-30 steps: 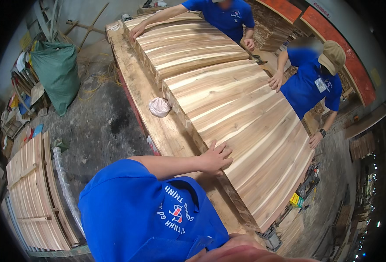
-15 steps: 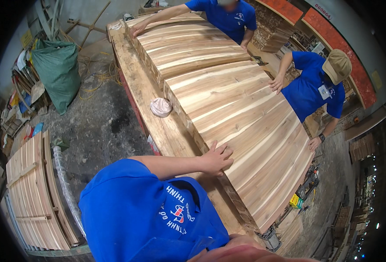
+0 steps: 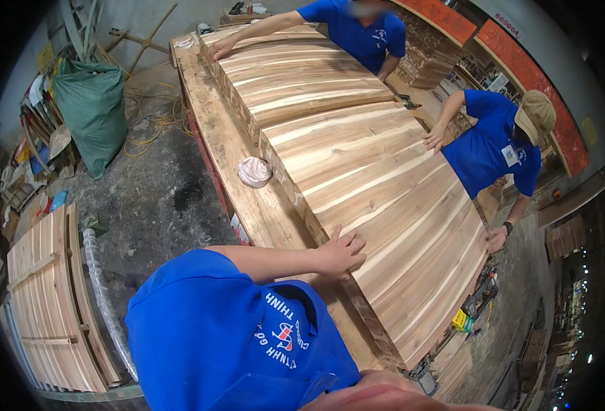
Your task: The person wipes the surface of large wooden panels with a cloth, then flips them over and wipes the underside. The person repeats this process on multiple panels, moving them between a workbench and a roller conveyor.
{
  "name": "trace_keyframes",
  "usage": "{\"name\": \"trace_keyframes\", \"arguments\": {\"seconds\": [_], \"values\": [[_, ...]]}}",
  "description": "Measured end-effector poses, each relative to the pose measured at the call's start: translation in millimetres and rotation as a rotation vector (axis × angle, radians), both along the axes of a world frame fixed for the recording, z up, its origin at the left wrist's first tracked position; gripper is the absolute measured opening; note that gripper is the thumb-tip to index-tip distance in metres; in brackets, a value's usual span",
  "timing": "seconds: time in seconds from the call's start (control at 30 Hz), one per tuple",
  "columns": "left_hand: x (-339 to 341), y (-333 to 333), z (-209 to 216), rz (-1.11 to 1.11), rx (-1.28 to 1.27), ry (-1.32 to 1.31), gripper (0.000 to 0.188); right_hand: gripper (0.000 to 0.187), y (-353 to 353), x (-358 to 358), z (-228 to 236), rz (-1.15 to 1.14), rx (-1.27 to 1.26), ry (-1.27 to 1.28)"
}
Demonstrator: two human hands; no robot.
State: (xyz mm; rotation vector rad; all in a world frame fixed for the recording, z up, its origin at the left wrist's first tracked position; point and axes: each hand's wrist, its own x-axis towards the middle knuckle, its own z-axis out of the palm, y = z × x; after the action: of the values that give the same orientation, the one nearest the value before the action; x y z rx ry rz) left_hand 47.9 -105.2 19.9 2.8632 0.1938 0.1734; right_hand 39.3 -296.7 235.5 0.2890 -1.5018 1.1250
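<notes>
My left hand (image 3: 341, 254) rests on the near long edge of a striped wooden panel (image 3: 384, 205), its fingers spread over the top face. The panel is pale and brown wood, and lies on top of a thick wooden stack on a long workbench (image 3: 247, 198). Beyond it, end to end, lies a second wooden panel (image 3: 302, 72) of the same striped kind. A crumpled pinkish cloth (image 3: 254, 172) sits on the bench beside the panels' edge. My right hand is out of view.
Across the panels, a co-worker in a cap (image 3: 494, 144) has both hands at the far edge. Another co-worker (image 3: 364, 34) leans over the far panel. A green sack (image 3: 91, 116) stands at the left; wooden slat panels (image 3: 49, 294) lean lower left.
The capped co-worker has shifted slightly right and back, with the lower hand a little further down at the panel's corner. My left hand stays in place on the edge.
</notes>
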Motion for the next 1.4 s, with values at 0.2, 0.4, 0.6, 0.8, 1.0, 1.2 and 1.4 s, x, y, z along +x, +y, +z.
{"name": "trace_keyframes", "arguments": {"seconds": [0.2,0.4,0.6,0.8,1.0,1.2,1.4], "values": [[0.2,-0.6,-2.1,-0.009,0.006,-0.002,0.075,0.026,0.5,-1.3,-1.5,0.000,0.004,-0.001],[0.2,0.4,-2.1,-0.006,-0.012,-0.013,0.075,0.027,2.6,-0.5,0.7,0.009,0.002,0.005],[0.3,0.0,-0.4,-0.005,-0.022,-0.005,0.075,0.027,1.8,-0.7,-0.8,0.010,0.008,0.007],[0.3,0.6,0.1,-0.005,-0.029,0.004,0.075,0.027,2.2,1.0,-1.4,0.009,0.010,0.012],[-0.2,0.9,1.6,0.002,-0.005,0.021,0.075,0.028,1.8,5.4,-0.4,0.005,0.026,0.010],[17.6,5.1,24.2,-0.036,-0.118,0.216,0.065,0.028,-0.9,29.3,14.1,-0.081,0.052,-0.046],[55.9,31.8,21.7,0.135,-0.110,-0.246,0.057,0.026,-21.0,72.3,-73.5,-1.651,-0.450,-0.446]]}}
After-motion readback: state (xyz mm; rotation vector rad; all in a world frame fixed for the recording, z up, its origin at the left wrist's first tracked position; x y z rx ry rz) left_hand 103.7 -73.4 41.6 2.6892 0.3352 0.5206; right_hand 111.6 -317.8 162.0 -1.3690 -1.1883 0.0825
